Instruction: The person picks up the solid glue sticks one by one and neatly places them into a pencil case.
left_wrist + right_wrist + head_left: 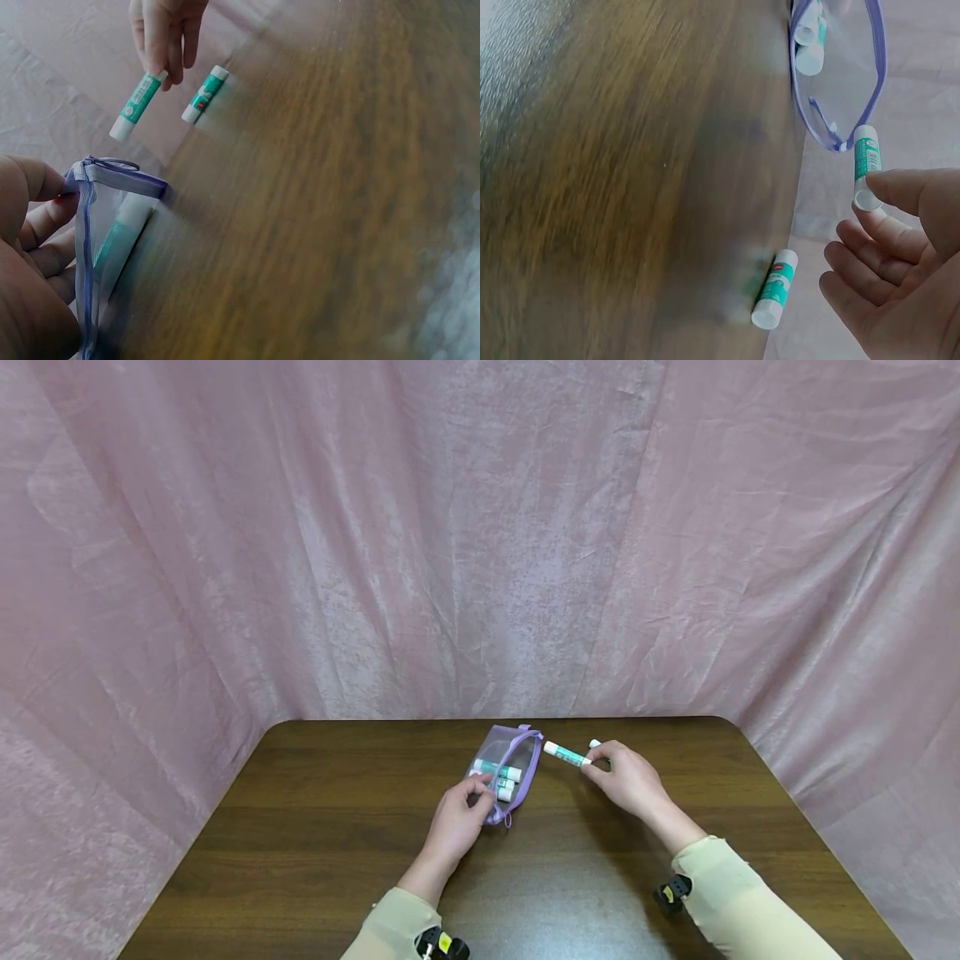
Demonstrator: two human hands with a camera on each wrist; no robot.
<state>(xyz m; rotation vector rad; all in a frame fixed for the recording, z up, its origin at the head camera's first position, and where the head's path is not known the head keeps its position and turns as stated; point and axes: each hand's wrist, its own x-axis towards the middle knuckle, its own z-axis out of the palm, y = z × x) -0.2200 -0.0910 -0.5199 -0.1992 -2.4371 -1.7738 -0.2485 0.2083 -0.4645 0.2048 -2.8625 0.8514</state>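
The left hand (457,818) pinches a mesh pouch (496,743) containing glue sticks (490,768); the right hand (632,779) pinches another stick (566,754).

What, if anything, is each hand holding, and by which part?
The right hand pinches a glue stick by the white end away from the pouch; the left hand holds that pouch by its opening's rim.

The right hand (922,277) pinches a white-and-green cylindrical stick (867,156) beside a purple-trimmed mesh pouch (881,52) holding similar sticks (811,60). Another stick (776,289) lies on the brown wooden desk (630,187).
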